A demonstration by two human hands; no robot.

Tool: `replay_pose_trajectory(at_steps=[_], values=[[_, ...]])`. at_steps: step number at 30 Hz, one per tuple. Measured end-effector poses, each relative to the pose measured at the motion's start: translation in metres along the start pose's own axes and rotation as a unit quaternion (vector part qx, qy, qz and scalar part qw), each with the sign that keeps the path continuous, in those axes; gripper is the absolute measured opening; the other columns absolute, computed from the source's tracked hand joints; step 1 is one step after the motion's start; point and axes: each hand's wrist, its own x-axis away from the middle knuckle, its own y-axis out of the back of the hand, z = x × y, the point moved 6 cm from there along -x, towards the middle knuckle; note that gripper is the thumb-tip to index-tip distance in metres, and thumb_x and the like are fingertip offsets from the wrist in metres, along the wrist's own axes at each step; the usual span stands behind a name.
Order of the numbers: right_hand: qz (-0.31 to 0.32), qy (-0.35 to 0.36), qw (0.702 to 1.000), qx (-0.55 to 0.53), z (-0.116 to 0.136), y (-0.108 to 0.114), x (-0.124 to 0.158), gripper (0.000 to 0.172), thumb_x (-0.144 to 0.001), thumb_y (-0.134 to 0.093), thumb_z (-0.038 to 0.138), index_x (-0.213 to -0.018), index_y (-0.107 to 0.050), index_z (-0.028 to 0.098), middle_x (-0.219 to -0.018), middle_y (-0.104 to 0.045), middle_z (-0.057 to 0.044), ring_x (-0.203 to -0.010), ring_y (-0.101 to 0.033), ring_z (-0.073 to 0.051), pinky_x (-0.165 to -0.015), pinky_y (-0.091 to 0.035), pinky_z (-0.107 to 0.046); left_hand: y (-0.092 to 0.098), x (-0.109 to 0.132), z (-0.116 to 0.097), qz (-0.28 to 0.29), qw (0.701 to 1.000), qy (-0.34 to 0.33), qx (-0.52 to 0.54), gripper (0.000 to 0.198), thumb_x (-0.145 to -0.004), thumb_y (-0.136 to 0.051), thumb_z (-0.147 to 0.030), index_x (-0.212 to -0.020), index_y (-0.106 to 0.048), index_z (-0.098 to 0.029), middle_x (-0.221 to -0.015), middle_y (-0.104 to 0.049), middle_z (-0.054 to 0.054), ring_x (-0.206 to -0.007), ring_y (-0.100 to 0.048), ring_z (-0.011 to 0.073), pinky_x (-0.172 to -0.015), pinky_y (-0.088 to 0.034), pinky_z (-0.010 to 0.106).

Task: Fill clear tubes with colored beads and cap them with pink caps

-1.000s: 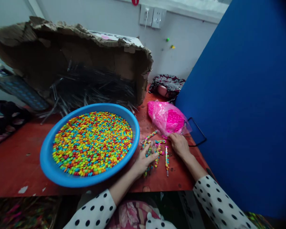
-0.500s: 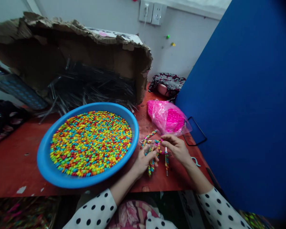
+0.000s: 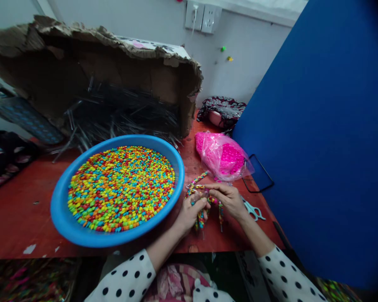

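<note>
Head view, you're at a red table [image 3: 28, 209], blue panel [image 3: 311, 138] standing along the right side, torn cardboard box [image 3: 91, 71] of clear plastic straws [image 3: 122, 117] tipped at the back. Blue plastic basin [image 3: 58, 218] takes up the left half, full of mixed coloured beads [image 3: 121, 188]. Pink plastic bag of beads [image 3: 222, 156] lies just behind your hands, scissors [image 3: 253, 211] just beside your right hand [image 3: 228, 201]. Your left hand [image 3: 190, 214] is curled closed around bead-filled tubes [image 3: 201, 220], close against the basin rim. Right hand is part open, fingers reaching across to those tubes, can't tell if gripping or only touching. Table's near edge runs just below your hands, panel further right past the scissors
</note>
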Motion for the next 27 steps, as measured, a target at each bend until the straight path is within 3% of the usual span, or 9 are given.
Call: replay_pose_trajectory(at_steps=[5, 12, 18, 20, 22, 25, 27], values=[[-0.056, 0.015, 0.998, -0.023, -0.005, -0.008, 0.012, 0.022, -0.075, -0.066, 0.029, -0.097, -0.07, 0.024, -0.096, -0.07, -0.005, -0.088, -0.065, -0.02, -0.081, -0.052, -0.034, -0.003, 0.003, 0.006, -0.004, 0.995, 0.031, 0.09, 0.032, -0.071, -0.063, -0.044, -0.072, -0.057, -0.013, -0.057, -0.056, -0.001, -0.036, -0.044, 0.0057, -0.036, -0.036, 0.019], [-0.187, -0.019, 0.98, -0.063, -0.016, -0.017, 0.035, 0.018, -0.074, -0.067, 0.029, -0.091, -0.07, 0.023, -0.087, -0.071, -0.004, -0.078, -0.065, -0.018, -0.072, -0.052, -0.031, -0.008, 0.012, 0.007, 0.008, 0.989, 0.072, 0.131, 0.029, -0.075, -0.062, -0.041, -0.069, -0.057, -0.012, -0.052, -0.055, -0.002, -0.031, -0.041, 0.0046, -0.031, -0.034, 0.017], [-0.139, -0.059, 0.988, -0.029, -0.023, -0.01, 0.024, 0.026, -0.081, -0.058, 0.036, -0.1, -0.067, 0.02, -0.092, -0.07, -0.005, -0.08, -0.064, -0.019, -0.072, -0.052, -0.031, 0.002, 0.007, -0.007, -0.021, 0.998, 0.05, 0.02, 0.033, -0.074, -0.062, -0.043, -0.08, -0.059, -0.011, -0.06, -0.062, 0.002, -0.04, -0.051, 0.0074, -0.04, -0.04, 0.018], [-0.141, -0.054, 0.988, 0.036, -0.029, 0.007, 0.014, 0.027, -0.084, -0.052, 0.037, -0.1, -0.065, 0.02, -0.09, -0.069, -0.005, -0.077, -0.064, -0.018, -0.07, -0.051, -0.031, 0.005, 0.004, -0.013, -0.037, 0.999, 0.033, -0.002, 0.035, -0.072, -0.064, -0.042, -0.088, -0.06, -0.011, -0.069, -0.066, 0.004, -0.046, -0.054, 0.0088, -0.046, -0.044, 0.02], [-0.138, -0.033, 0.975, 0.168, -0.035, 0.026, 0.004, 0.023, -0.085, -0.049, 0.032, -0.095, -0.066, 0.019, -0.087, -0.068, -0.005, -0.078, -0.063, -0.019, -0.072, -0.05, -0.032, 0.009, 0.002, -0.014, -0.054, 0.998, 0.017, -0.01, 0.037, -0.07, -0.066, -0.041, -0.093, -0.061, -0.012, -0.078, -0.068, 0.006, -0.051, -0.057, 0.0101, -0.051, -0.046, 0.023], [-0.08, -0.003, 0.923, 0.378, -0.049, 0.041, -0.01, 0.02, -0.084, -0.049, 0.022, -0.094, -0.066, 0.021, -0.094, -0.067, -0.006, -0.09, -0.06, -0.022, -0.077, -0.046, -0.033, 0.014, -0.003, -0.009, -0.073, 0.997, 0.006, -0.029, 0.041, -0.072, -0.065, -0.039, -0.102, -0.062, -0.012, -0.086, -0.069, 0.007, -0.066, -0.062, 0.0146, -0.064, -0.05, 0.027], [-0.044, -0.001, 0.888, 0.458, -0.058, 0.043, -0.014, 0.022, -0.085, -0.048, 0.02, -0.096, -0.066, 0.023, -0.097, -0.067, -0.007, -0.093, -0.059, -0.022, -0.076, -0.046, -0.031, 0.017, -0.005, -0.007, -0.074, 0.996, -0.01, -0.048, 0.045, -0.073, -0.063, -0.039, -0.11, -0.061, -0.012, -0.096, -0.069, 0.01, -0.084, -0.064, 0.0199, -0.078, -0.05, 0.033]])
